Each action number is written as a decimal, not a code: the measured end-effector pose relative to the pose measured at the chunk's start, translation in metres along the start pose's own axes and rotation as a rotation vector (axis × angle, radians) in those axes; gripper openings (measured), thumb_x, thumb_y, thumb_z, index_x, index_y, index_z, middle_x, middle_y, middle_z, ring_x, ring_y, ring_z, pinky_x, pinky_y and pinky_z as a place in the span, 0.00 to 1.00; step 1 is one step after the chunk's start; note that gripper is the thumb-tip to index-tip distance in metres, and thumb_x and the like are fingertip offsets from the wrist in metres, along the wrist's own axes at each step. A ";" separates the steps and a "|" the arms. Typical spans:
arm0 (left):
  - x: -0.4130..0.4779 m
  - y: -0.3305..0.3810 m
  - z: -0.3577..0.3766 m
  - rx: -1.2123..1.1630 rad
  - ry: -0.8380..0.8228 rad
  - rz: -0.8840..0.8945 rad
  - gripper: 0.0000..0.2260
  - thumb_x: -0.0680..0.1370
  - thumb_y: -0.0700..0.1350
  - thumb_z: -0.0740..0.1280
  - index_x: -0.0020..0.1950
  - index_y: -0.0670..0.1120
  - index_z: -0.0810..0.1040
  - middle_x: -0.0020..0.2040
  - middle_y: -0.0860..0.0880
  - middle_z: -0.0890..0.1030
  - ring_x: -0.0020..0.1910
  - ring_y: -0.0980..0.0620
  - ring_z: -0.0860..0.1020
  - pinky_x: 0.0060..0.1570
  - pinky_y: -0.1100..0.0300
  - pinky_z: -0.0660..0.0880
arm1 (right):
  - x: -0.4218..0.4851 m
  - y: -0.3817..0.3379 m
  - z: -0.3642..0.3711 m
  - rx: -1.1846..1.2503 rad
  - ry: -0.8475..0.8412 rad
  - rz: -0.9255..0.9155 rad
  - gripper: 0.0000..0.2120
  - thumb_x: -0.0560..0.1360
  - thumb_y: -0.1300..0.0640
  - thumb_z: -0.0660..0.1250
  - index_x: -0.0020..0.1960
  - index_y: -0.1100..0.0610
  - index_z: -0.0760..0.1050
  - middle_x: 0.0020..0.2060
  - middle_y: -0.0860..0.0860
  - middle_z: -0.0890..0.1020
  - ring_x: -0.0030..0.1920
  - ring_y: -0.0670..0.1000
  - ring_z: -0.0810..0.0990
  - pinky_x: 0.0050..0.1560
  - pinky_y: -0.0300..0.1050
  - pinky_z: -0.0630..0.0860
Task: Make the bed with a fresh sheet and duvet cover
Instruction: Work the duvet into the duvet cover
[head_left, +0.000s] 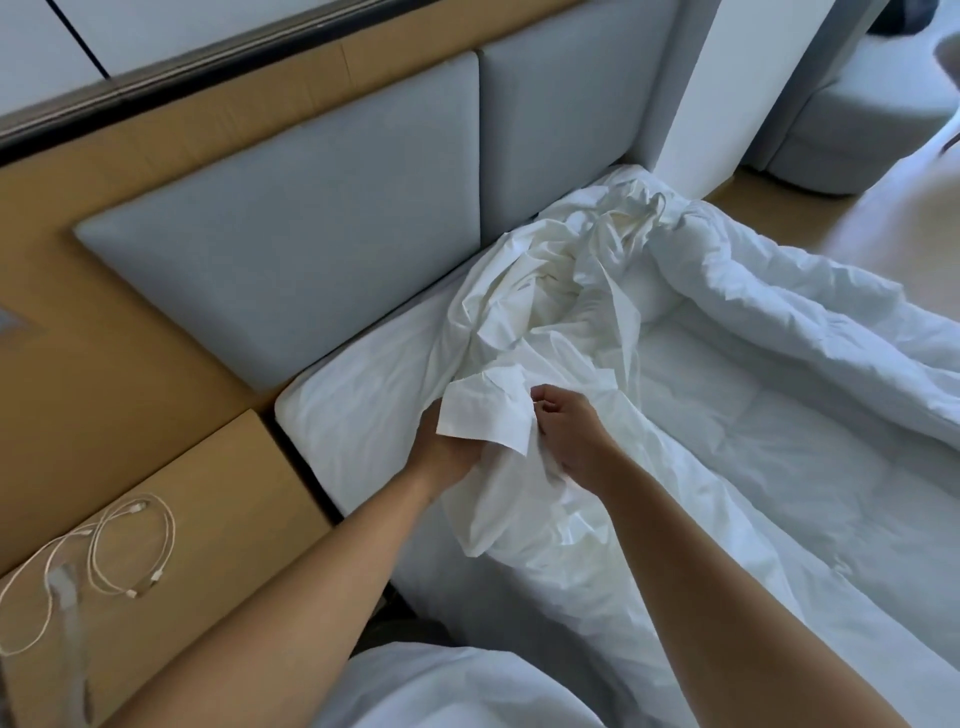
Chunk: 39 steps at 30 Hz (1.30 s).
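Observation:
A crumpled white duvet cover (550, 312) lies bunched across the head end of the bed, over the white sheet on the mattress (353, 410). My left hand (441, 447) grips a fold of the cover near its corner, and the corner flap drapes over my fingers. My right hand (569, 436) pinches the same cloth just to the right. The puffy white duvet (789, 322) is heaped along the far side of the bed.
The grey padded headboard (291, 228) runs behind the bed. A wooden bedside surface (208, 519) at the left holds coiled white cables (119, 545). A grey sofa (852, 119) stands on the floor at the far right. White cloth lies at the bottom edge near me.

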<state>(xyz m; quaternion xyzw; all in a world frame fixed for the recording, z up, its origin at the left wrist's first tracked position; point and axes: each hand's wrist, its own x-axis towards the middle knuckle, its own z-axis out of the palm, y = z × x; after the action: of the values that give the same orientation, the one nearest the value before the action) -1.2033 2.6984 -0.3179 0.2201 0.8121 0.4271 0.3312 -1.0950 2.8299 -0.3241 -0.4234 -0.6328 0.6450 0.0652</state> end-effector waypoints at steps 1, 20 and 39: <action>-0.001 0.001 0.002 0.000 0.007 0.045 0.10 0.79 0.40 0.69 0.60 0.47 0.77 0.58 0.45 0.82 0.57 0.46 0.80 0.58 0.48 0.78 | -0.001 0.000 -0.006 -0.011 -0.013 0.028 0.15 0.76 0.64 0.64 0.39 0.49 0.84 0.34 0.50 0.84 0.36 0.49 0.80 0.41 0.45 0.76; -0.018 0.004 -0.012 -0.039 -0.136 0.346 0.04 0.80 0.45 0.70 0.49 0.44 0.80 0.44 0.49 0.83 0.46 0.48 0.81 0.50 0.47 0.81 | 0.019 0.011 -0.052 -0.814 0.183 0.054 0.10 0.78 0.61 0.61 0.51 0.61 0.81 0.47 0.55 0.83 0.46 0.57 0.79 0.43 0.42 0.71; -0.003 -0.054 -0.010 -0.056 -0.086 0.183 0.08 0.75 0.45 0.73 0.37 0.49 0.80 0.34 0.51 0.82 0.33 0.57 0.78 0.35 0.63 0.74 | 0.006 -0.008 -0.006 0.476 -0.153 0.271 0.13 0.82 0.52 0.66 0.54 0.62 0.82 0.49 0.60 0.84 0.48 0.59 0.83 0.50 0.53 0.79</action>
<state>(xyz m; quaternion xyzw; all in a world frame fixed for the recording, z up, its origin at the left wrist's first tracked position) -1.2124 2.6621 -0.3578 0.3023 0.7613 0.4683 0.3313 -1.0985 2.8401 -0.3189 -0.4272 -0.4044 0.8082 0.0280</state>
